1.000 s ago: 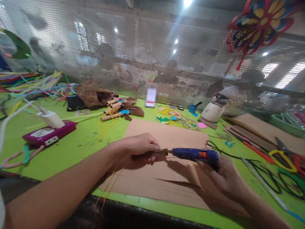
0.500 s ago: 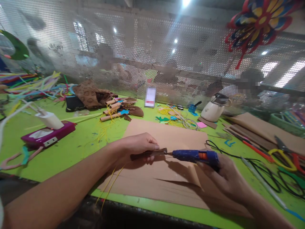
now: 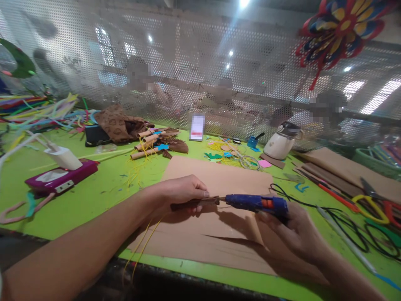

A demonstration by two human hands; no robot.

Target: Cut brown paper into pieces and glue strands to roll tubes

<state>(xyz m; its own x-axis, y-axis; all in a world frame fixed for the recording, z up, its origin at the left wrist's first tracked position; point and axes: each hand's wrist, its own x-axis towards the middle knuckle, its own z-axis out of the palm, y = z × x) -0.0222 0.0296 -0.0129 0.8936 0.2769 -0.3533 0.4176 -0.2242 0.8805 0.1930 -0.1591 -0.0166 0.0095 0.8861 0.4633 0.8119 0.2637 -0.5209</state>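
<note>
Between the fingers and thumb of my left hand point(image 3: 187, 190) is a dark brown folded paper piece point(image 3: 209, 201), held over a large tan paper sheet point(image 3: 219, 173). Yellow strings point(image 3: 144, 244) hang below my left wrist. Wrapped round the handle of a blue glue gun point(image 3: 246, 201) is my right hand point(image 3: 293, 228). The gun's nozzle points left, at the right end of the brown piece; whether it touches is too small to tell.
Rolled paper pieces point(image 3: 147, 152) lie at back left, beyond a purple power strip point(image 3: 62, 177). At right are a white kettle point(image 3: 280, 144), yellow-handled scissors point(image 3: 372, 209) and a black cable point(image 3: 347, 225). A phone point(image 3: 196, 127) stands at the back.
The glue gun has shifted slightly left and up at its nozzle end, relative to the brown piece. My left hand keeps its hold, almost still.
</note>
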